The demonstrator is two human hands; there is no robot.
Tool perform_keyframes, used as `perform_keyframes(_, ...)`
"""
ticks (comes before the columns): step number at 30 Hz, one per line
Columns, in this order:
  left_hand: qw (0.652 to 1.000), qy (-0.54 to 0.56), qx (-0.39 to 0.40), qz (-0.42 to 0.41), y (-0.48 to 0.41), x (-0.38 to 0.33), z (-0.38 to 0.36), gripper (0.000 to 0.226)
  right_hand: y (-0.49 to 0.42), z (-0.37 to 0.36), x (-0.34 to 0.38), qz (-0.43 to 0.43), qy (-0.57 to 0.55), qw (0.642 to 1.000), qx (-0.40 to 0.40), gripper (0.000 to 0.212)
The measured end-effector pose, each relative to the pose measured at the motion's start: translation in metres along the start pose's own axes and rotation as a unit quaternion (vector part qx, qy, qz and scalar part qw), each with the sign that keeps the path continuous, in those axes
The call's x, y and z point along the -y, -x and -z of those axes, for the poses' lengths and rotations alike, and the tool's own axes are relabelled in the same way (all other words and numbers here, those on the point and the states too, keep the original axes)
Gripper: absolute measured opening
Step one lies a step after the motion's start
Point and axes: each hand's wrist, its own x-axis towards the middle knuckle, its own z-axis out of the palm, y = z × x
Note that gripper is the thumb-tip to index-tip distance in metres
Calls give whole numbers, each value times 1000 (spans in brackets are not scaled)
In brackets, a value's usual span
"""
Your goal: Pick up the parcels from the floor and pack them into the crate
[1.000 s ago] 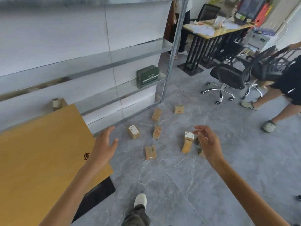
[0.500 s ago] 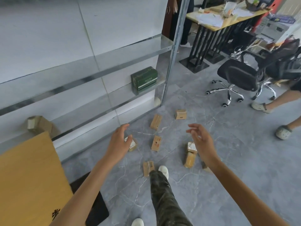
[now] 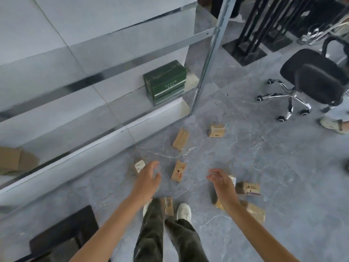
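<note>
Head view: the left hand (image 3: 148,179) hangs over the grey floor (image 3: 264,157) with its fingers spread and loosely bent, holding nothing. It is just above a labelled parcel (image 3: 139,165) at the foot of the metal rack (image 3: 207,34). The right hand (image 3: 221,183) is likewise spread and empty, over a cluster at the near right: a printed carton (image 3: 248,188), a flat brown packet (image 3: 255,211) and a yellowish one partly hidden under the wrist.

One slim parcel (image 3: 168,206) lies between the person's shoes, touching or nearly touching them, so a step forward would likely kick or crush it. The right-hand cluster lies close together, and lifting one could drag a neighbour. Grabbing with both hands at once risks a loose hold and a drop. I cannot make out the crate for certain, though a dark shape (image 3: 64,231) at the near left may be it.

The parcels are small brown cardboard cartons, some with white labels, scattered at odd angles. A middle parcel (image 3: 178,171) lies between the hands, and two more (image 3: 181,139) lie farther off by the rack post. They look light and stiff-edged
</note>
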Motion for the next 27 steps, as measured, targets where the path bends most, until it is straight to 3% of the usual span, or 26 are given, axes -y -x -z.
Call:
perform_keyframes(6, 986, 16, 121, 117, -154, 136, -129, 40, -148, -102, -141, -148, 1, 988, 36, 23)
perform_keyframes(10, 972, -26, 185, 141, -265, 254, -239, 49, -261, -185, -275, -209, 11, 975, 74, 22)
perform_keyframes(16, 947, -48, 290, 128, -394, 392, -372, 83, -388, -294, -408, -264, -17, 957, 121, 51)
perform_keyframes(21, 934, -5, 311, 175, -407, 396, -410, 63, -404, -325, -427, -247, -72, 957, 134, 41)
perform_keyframes(27, 957, 29, 257, 131, -342, 289, -336, 62, -332, -251, -336, -167, -81, 979, 79, 37)
